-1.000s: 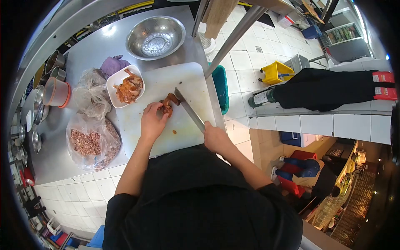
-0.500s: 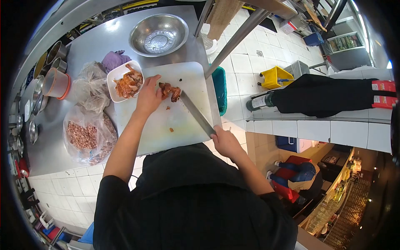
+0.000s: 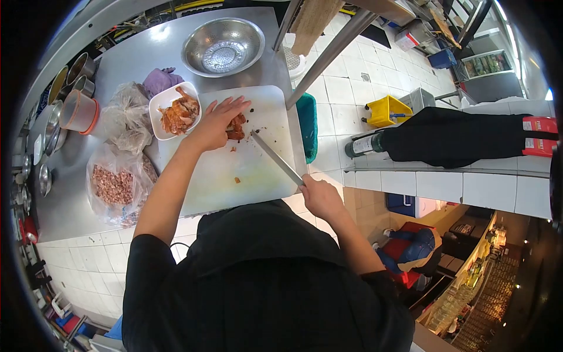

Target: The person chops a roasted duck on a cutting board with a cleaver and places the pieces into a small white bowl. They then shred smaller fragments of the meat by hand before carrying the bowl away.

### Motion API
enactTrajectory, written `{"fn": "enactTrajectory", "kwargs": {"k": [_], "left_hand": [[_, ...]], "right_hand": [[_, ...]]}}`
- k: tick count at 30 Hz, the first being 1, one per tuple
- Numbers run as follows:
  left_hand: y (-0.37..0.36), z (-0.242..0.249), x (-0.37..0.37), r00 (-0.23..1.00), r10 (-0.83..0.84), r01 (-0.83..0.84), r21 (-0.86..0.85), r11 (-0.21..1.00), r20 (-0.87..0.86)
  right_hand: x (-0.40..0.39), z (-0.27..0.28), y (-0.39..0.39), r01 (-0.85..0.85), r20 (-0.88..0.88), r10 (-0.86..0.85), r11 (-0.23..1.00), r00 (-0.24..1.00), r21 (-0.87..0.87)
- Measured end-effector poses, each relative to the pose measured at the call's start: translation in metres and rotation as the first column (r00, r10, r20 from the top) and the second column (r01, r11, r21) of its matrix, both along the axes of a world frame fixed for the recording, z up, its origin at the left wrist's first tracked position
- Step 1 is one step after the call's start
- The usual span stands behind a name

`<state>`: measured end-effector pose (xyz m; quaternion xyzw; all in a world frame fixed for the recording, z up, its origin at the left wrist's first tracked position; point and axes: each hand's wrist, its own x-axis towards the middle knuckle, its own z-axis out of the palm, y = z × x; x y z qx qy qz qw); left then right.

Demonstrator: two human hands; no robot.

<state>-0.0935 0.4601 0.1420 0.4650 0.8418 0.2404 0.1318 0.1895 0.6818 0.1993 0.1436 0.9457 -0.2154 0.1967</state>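
Note:
My right hand (image 3: 322, 198) is wrapped round the handle of a kitchen knife (image 3: 278, 158). Its long blade slants away over the white cutting board (image 3: 205, 196), with the tip beside some dark browned cooked meat (image 3: 236, 127). My left hand (image 3: 216, 126) lies over that meat with its fingers stretched out and partly covers it. Small dark crumbs and a brown scrap (image 3: 237, 180) dot the board. On the board's left edge sits a white square bowl (image 3: 153, 122) holding pieces of roasted meat, apparently poultry (image 3: 180, 111).
A steel bowl (image 3: 253, 54) stands behind the board. Left of it lie a purple cloth (image 3: 161, 81), a knotted plastic bag (image 3: 126, 114) and a bag of diced pink meat (image 3: 114, 186). Metal pots (image 3: 80, 67) line the far left. A table post (image 3: 334, 50) rises at the right.
My left hand has shifted right and flattened over the meat, hiding more of it. The knife has turned more edge-on, and more dark crumbs show near its tip.

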Motion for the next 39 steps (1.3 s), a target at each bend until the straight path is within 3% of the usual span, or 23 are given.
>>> {"fn": "enactTrajectory", "kwargs": {"k": [5, 6, 8, 11, 14, 17, 20, 22, 31, 34, 39], "left_hand": [[-0.014, -0.003, 0.01, 0.987, 0.108, -0.118, 0.086, 0.989, 0.118], [-0.016, -0.005, 0.012, 0.985, 0.122, -0.134, 0.098, 0.986, 0.121], [-0.018, -0.009, 0.013, 0.983, 0.134, -0.148, 0.111, 0.983, 0.122], [-0.016, -0.018, 0.013, 0.988, 0.127, -0.136, 0.111, 0.984, 0.085], [-0.017, -0.027, 0.022, 0.98, 0.128, -0.151, 0.15, 0.977, 0.152], [-0.007, -0.024, 0.029, 0.965, 0.192, -0.217, 0.135, 0.967, 0.176], [0.004, -0.037, 0.037, 0.949, 0.307, -0.316, 0.223, 0.922, 0.075], [0.01, -0.039, 0.043, 0.868, 0.496, -0.475, 0.254, 0.842, -0.021], [0.006, -0.034, 0.038, 0.906, 0.37, -0.413, 0.238, 0.879, 0.203], [0.008, -0.038, 0.041, 0.907, 0.374, -0.42, 0.331, 0.845, 0.197], [0.006, -0.032, 0.038, 0.892, 0.404, -0.447, 0.259, 0.856, 0.204]], "right_hand": [[-0.019, 0.015, -0.015, 0.028, -0.195, -0.048, 0.994, 0.98, -0.103], [-0.025, 0.012, -0.018, 0.029, -0.196, -0.05, 0.994, 0.979, -0.104], [-0.036, 0.003, -0.02, -0.035, -0.025, 0.034, 0.999, 0.999, -0.023], [-0.037, -0.015, -0.014, -0.108, 0.017, 0.108, 0.994, 0.994, 0.009], [-0.043, 0.008, -0.014, -0.1, 0.084, 0.101, 0.995, 0.991, -0.021], [-0.029, 0.001, -0.008, -0.059, -0.044, 0.055, 0.991, 0.998, -0.117], [-0.016, 0.011, -0.008, 0.03, -0.038, -0.037, 0.986, 0.999, -0.161], [-0.008, 0.009, -0.008, 0.069, -0.037, -0.076, 0.984, 0.996, -0.166], [-0.03, -0.004, -0.024, 0.129, -0.105, -0.145, 0.98, 0.984, -0.149], [-0.062, -0.021, -0.033, 0.082, -0.139, -0.105, 0.983, 0.985, -0.163], [-0.084, -0.027, -0.046, 0.091, -0.058, -0.102, 0.982, 0.993, -0.168]]}}
